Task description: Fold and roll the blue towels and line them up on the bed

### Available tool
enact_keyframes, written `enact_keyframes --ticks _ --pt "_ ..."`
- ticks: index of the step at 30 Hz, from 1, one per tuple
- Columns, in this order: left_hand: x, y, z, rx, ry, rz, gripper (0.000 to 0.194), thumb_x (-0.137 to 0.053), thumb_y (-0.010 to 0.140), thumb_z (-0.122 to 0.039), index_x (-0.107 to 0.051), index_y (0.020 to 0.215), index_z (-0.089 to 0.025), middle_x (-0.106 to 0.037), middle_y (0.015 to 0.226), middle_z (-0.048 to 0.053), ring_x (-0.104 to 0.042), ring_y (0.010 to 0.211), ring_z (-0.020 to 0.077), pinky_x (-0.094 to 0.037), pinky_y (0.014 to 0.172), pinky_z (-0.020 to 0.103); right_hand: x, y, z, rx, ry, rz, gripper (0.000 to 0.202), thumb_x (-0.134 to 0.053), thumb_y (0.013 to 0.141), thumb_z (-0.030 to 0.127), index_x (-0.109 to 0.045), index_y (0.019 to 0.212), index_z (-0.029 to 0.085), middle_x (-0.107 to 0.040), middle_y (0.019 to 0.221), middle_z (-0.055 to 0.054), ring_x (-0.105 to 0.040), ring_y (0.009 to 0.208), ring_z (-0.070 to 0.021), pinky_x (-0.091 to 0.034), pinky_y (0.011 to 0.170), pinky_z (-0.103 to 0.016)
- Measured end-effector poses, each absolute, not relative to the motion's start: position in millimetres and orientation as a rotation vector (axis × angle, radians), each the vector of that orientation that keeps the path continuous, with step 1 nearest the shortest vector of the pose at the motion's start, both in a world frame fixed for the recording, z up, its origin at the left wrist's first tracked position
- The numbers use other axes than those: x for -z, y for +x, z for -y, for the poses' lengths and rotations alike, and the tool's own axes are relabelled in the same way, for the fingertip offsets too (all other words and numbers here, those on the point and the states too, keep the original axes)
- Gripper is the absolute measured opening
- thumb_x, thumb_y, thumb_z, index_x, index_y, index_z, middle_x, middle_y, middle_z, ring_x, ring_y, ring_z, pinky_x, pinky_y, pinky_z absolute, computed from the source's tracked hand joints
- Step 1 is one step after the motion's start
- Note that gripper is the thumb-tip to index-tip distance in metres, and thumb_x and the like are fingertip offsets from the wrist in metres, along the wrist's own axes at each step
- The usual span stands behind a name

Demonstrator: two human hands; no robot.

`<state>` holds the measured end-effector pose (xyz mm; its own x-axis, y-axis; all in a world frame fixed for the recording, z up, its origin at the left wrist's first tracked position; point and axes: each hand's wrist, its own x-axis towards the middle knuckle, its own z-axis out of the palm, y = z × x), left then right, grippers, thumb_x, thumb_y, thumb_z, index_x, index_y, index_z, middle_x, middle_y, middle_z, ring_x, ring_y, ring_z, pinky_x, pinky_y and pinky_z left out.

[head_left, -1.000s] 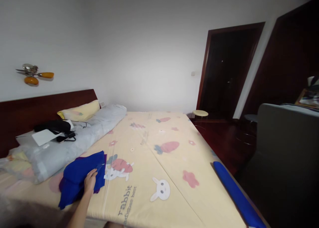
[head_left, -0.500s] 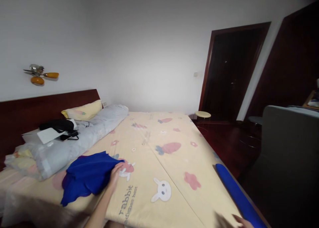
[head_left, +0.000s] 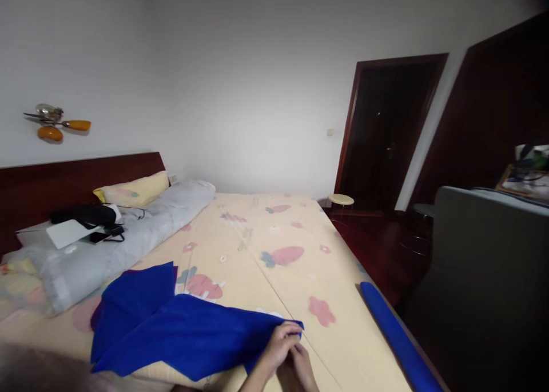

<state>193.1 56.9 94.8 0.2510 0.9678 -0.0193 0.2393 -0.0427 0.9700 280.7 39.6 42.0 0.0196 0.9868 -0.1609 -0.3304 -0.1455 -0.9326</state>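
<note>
A blue cloth (head_left: 193, 329) lies partly spread over the near left part of the bed, its right end drawn out to a narrow tip. My left hand (head_left: 281, 342) pinches that tip with curled fingers. Close beside it, just below and to the right, my right hand (head_left: 301, 364) is closed at the edge of the same cloth; its fingertips are partly hidden. A long blue roll (head_left: 397, 335) rests along the bed's right edge, apart from both hands.
The patterned bed sheet (head_left: 240, 243) stretches away ahead. A grey rolled quilt (head_left: 141, 238), a yellow pillow (head_left: 137, 191), a black bag (head_left: 83, 214) and a white flat object (head_left: 68, 232) lie at left. A round stool (head_left: 341, 199) and dark chair back (head_left: 489, 266) stand at right.
My left hand has pulled the cloth's end rightward, stretching the cloth across the sheet. My right hand has moved left from beside the blue roll to meet it. The view has shifted slightly.
</note>
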Motion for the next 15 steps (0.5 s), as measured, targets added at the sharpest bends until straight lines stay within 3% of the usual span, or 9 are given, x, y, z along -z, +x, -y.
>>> enact_keyframes --ticks 4,8,12,15 --pt "-92.8 100.7 -63.0 -0.889 1.577 -1.447 0.038 -0.05 0.067 -0.021 -0.071 0.099 -0.024 -0.066 0.121 0.008 -0.053 0.122 0.0245 -0.035 0.111 0.038 -40.7 314.0 -45.2 -1.386 -1.223 0.719 0.045 -0.069 0.053 0.062 -0.061 0.065 0.02 -0.063 0.053 0.001 -0.058 0.054 -0.0176 -0.049 0.059 -0.033" --pt "-79.5 -19.5 -61.2 -0.802 1.576 -1.855 0.054 -0.045 0.066 -0.012 -0.062 0.116 -0.017 -0.046 0.145 0.014 -0.035 0.138 0.0303 -0.014 0.115 0.058 -38.8 367.2 -51.9 -1.275 -1.375 0.659 0.051 -0.068 0.049 0.064 -0.063 0.074 0.02 -0.065 0.057 0.0 -0.062 0.058 -0.0183 -0.05 0.059 -0.032" --pt "-55.6 -104.2 -52.2 -0.343 1.779 -2.336 0.051 -0.043 0.071 -0.01 -0.061 0.118 -0.022 -0.046 0.146 0.009 -0.037 0.138 0.0243 -0.026 0.112 0.051 -38.2 431.9 -58.5 -1.13 -1.599 0.646 0.055 -0.06 0.054 0.066 -0.064 0.08 0.018 -0.063 0.053 -0.001 -0.065 0.063 -0.0224 -0.052 0.06 -0.033" --pt "-41.8 -125.6 -52.5 -0.486 1.671 -2.375 0.041 -0.045 0.075 -0.016 -0.063 0.112 -0.019 -0.051 0.142 0.012 -0.041 0.135 0.0263 -0.028 0.112 0.049 -38.4 476.4 -60.5 -1.009 -1.796 0.678 0.057 -0.053 0.06 0.065 -0.066 0.087 0.016 -0.067 0.056 -0.005 -0.067 0.075 -0.0283 -0.053 0.066 -0.036"
